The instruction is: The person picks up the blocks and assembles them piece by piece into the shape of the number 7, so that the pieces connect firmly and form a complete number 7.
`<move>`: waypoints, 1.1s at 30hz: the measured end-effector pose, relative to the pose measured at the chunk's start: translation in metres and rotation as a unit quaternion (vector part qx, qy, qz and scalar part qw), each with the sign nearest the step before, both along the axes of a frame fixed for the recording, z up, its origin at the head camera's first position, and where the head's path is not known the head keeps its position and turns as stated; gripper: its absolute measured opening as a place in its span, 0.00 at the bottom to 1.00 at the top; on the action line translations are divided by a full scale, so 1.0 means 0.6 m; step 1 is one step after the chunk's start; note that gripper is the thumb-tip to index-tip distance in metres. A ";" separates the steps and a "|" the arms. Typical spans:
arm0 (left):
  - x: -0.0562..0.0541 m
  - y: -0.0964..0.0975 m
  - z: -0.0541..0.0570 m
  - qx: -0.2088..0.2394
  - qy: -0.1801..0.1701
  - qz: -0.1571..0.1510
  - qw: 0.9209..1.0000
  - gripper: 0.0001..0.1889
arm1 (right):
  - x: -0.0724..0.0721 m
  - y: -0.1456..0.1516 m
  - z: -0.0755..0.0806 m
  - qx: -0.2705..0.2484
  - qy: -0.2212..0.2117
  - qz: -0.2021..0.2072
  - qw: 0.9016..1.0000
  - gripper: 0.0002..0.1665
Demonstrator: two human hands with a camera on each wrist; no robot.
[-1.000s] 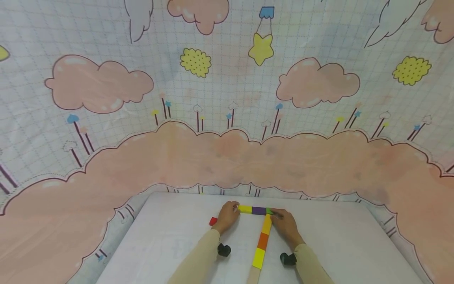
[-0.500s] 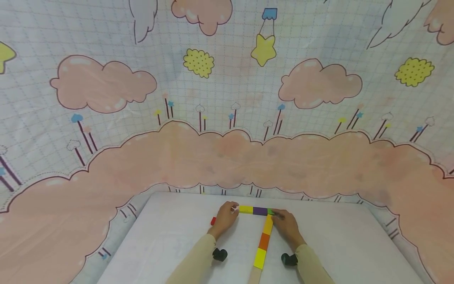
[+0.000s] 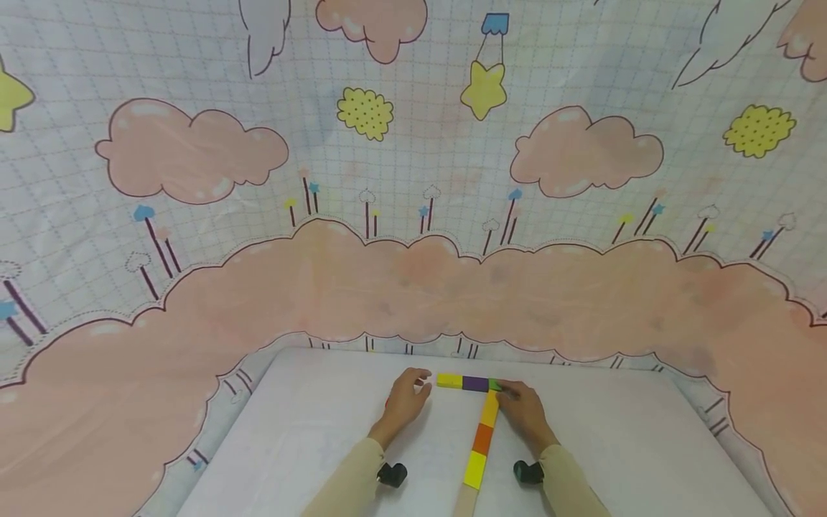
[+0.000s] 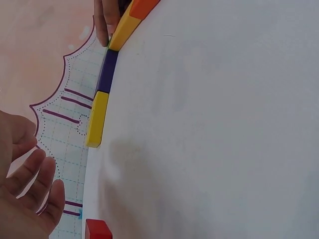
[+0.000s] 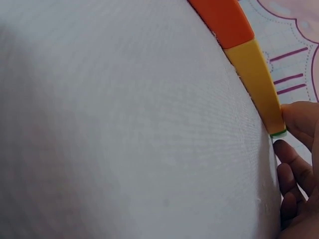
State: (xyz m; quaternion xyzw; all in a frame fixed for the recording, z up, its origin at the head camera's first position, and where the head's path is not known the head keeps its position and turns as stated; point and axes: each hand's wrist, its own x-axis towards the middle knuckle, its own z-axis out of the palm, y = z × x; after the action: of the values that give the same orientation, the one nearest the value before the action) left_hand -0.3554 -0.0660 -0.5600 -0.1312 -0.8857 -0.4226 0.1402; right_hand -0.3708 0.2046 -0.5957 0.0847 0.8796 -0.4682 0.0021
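Observation:
On the white table a short row of blocks runs sideways: a yellow block (image 3: 449, 380), a purple block (image 3: 475, 384) and a green block (image 3: 494, 385). My right hand (image 3: 525, 415) pinches the green block between thumb and finger, partly covering it. From there a second line comes toward me: an amber block (image 3: 489, 409), an orange block (image 3: 482, 439), another yellow block (image 3: 474, 470) and a plain wood-coloured block (image 3: 466, 501). Just left of the row, my left hand (image 3: 405, 401) holds nothing, its fingers apart from the yellow end. A red block (image 4: 98, 229) lies near it, mostly hidden in the head view.
The white table (image 3: 310, 431) ends just beyond the sideways row. Behind it hangs a patterned cloth (image 3: 413, 287) with clouds and stars. Black heart-shaped pieces (image 3: 392, 474) sit at both wrists.
My left hand has drawn back to the left from the yellow block's end, its fingers now parted from it. It covers more of the red block. The right hand stays at the green block.

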 end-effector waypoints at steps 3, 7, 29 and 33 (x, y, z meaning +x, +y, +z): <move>0.006 -0.005 0.000 0.000 0.010 0.002 1.000 0.12 | 0.000 0.000 0.000 0.002 0.004 0.003 1.000 0.24; 0.011 -0.010 0.005 0.005 0.028 0.002 1.000 0.12 | 0.000 0.000 0.000 0.005 0.008 0.005 1.000 0.23; 0.043 -0.049 0.019 -0.008 0.065 0.015 0.998 0.12 | -0.008 0.002 0.002 0.010 0.005 0.002 1.000 0.23; 0.048 -0.055 0.018 -0.011 0.059 0.025 0.998 0.12 | -0.006 0.003 0.001 0.013 0.008 0.002 1.000 0.23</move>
State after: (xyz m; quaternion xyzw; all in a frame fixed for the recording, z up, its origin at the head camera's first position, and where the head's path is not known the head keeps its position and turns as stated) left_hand -0.3267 -0.0992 -0.5492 -0.1350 -0.8836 -0.4008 0.2010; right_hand -0.3745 0.2063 -0.5954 0.0791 0.8859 -0.4571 -0.0046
